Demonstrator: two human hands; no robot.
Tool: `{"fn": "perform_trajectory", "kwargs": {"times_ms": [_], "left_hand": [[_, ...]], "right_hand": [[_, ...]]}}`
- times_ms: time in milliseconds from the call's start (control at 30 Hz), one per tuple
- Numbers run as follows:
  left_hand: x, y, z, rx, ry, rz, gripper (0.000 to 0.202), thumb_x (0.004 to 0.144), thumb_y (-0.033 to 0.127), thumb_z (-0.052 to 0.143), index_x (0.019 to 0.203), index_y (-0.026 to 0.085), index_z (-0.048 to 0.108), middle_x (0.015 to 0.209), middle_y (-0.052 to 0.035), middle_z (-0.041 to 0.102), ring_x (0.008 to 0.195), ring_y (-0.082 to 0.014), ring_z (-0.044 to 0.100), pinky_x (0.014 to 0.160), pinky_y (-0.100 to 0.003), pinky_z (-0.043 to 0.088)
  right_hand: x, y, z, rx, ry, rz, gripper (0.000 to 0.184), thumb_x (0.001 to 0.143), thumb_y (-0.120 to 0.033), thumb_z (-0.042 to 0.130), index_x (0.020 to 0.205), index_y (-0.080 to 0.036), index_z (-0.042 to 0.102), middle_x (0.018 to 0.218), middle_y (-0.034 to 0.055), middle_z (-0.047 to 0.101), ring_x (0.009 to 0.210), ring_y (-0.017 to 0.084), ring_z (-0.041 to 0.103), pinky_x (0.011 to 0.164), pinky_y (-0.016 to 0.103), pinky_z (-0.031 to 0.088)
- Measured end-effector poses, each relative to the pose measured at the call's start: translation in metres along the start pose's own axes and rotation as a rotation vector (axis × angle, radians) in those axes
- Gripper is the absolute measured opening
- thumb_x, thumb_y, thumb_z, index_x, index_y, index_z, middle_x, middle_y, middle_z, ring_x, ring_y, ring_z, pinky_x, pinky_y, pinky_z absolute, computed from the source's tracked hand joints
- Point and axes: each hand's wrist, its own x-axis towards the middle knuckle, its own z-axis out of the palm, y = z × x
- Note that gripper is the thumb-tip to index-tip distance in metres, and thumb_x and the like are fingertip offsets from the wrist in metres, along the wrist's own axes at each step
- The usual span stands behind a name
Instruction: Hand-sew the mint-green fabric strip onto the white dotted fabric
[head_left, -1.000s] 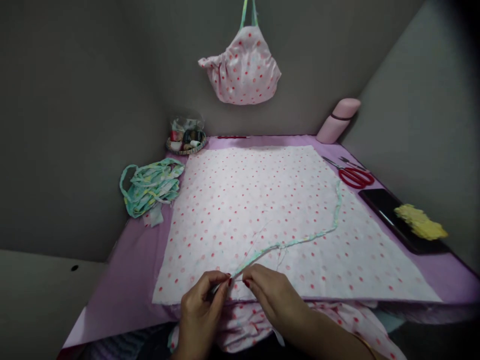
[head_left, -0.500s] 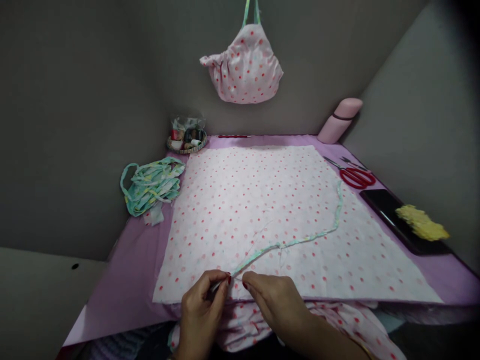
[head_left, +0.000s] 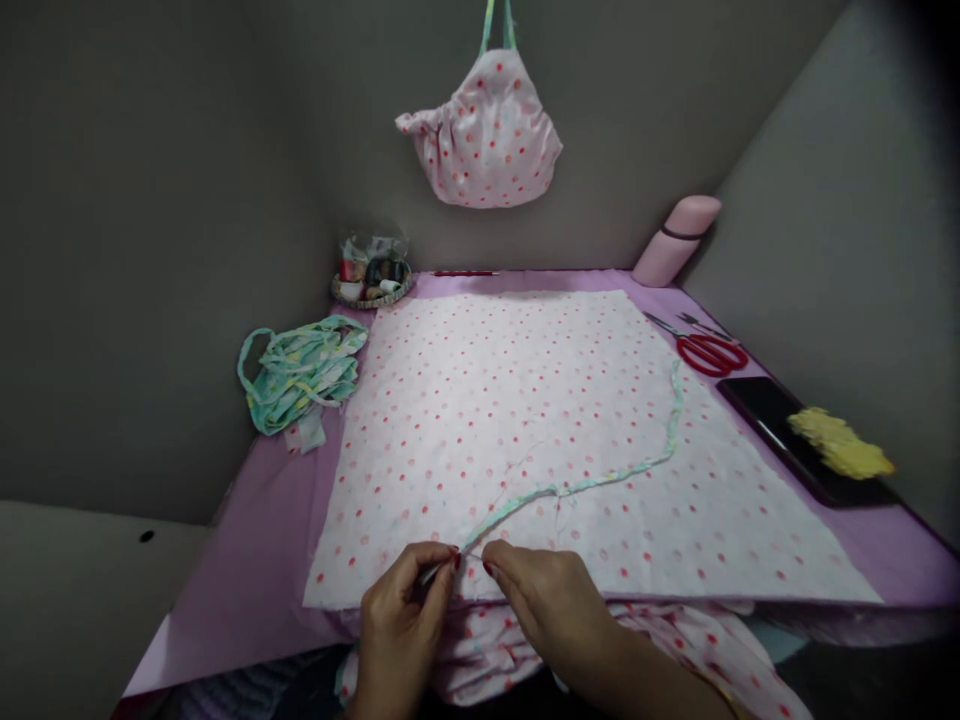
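Mint-green strip (head_left: 570,488): its near end sits at my fingertips, just inside the near edge of the table (head_left: 247,560). From there its long axis runs away and to the right across the dotted cloth (head_left: 525,390), then bends up toward the scissors (head_left: 709,352) at the right edge. The strip therefore lies ahead and to the right, on the side of my right hand (head_left: 551,605), which pinches the end between thumb and forefinger. My left hand (head_left: 401,625) is closed in a pinch touching the same end, and a thin pale sliver shows in its fingers; I cannot tell what that is. The cloth lies flat and covers most of the purple table, its near hem falling over the edge. A bundle (head_left: 300,375) of like strips lies at the left edge, a spool basket (head_left: 373,281) in the far left corner and a pink bottle (head_left: 675,240) in the far right corner. Grey walls close in on three sides, and a dotted pouch (head_left: 484,135) hangs on the far one.
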Motion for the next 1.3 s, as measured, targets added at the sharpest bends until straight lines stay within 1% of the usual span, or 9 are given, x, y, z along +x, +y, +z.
{"fn": "perform_trajectory", "kwargs": {"times_ms": [167,300,533,733,900,1133,1300], "left_hand": [[-0.001,-0.003,0.0,0.044,-0.014,0.056,0.011,0.083,0.023,0.056,0.083,0.02,0.066,0.076,-0.001,0.073,0.07,-0.0153,0.069,0.065,-0.022,0.056],[-0.002,-0.003,0.0,0.092,-0.016,0.098,0.011,0.083,0.022,0.055,0.084,0.02,0.066,0.077,-0.0017,0.073,0.069,-0.0158,0.069,0.066,-0.024,0.056],[-0.001,-0.004,-0.001,0.097,-0.025,0.117,0.011,0.083,0.02,0.055,0.085,0.021,0.066,0.077,-0.0002,0.072,0.068,-0.0143,0.069,0.065,-0.022,0.055],[0.0,-0.003,0.0,0.076,-0.029,0.123,0.01,0.083,0.018,0.055,0.083,0.021,0.064,0.076,0.0005,0.072,0.068,-0.0136,0.068,0.065,-0.021,0.054],[0.0,-0.005,0.001,0.029,-0.018,0.144,0.009,0.083,0.018,0.054,0.078,0.021,0.061,0.077,-0.0001,0.071,0.071,-0.0138,0.068,0.065,-0.021,0.054],[-0.002,-0.005,0.004,0.001,-0.03,0.079,0.017,0.084,0.02,0.055,0.068,0.021,0.051,0.075,-0.0002,0.07,0.067,-0.0134,0.066,0.063,-0.021,0.052],[-0.003,-0.004,0.006,0.019,0.015,0.048,0.019,0.085,0.024,0.056,0.067,0.021,0.05,0.074,0.0002,0.07,0.065,-0.013,0.065,0.061,-0.02,0.051]], "right_hand": [[0.0,-0.002,0.0,-0.039,-0.035,0.014,0.015,0.087,-0.011,0.044,0.083,-0.018,0.057,0.064,0.0005,0.066,0.059,0.015,0.065,0.049,0.021,0.036],[0.001,-0.003,0.0,-0.055,-0.031,0.009,0.016,0.087,-0.01,0.043,0.084,-0.018,0.057,0.064,0.0014,0.067,0.059,0.015,0.065,0.049,0.022,0.035],[0.002,-0.006,0.002,-0.109,-0.02,-0.006,0.012,0.086,-0.01,0.046,0.083,-0.018,0.055,0.061,0.0005,0.066,0.054,0.015,0.063,0.045,0.023,0.029],[0.003,-0.009,0.0,-0.102,-0.039,0.009,0.012,0.085,-0.01,0.046,0.085,-0.018,0.055,0.062,0.0008,0.066,0.055,0.015,0.063,0.044,0.024,0.026],[0.004,-0.01,0.0,-0.096,-0.003,0.004,0.012,0.084,-0.01,0.046,0.083,-0.018,0.054,0.06,0.0008,0.065,0.052,0.015,0.062,0.043,0.025,0.023],[0.006,-0.011,0.002,-0.12,0.09,-0.04,0.013,0.082,-0.009,0.043,0.08,-0.018,0.053,0.056,0.0004,0.063,0.047,0.014,0.06,0.042,0.027,0.019],[0.006,-0.013,0.004,-0.152,0.114,-0.04,0.013,0.083,-0.01,0.043,0.079,-0.018,0.053,0.055,0.0005,0.062,0.045,0.014,0.059,0.042,0.027,0.018]]}}
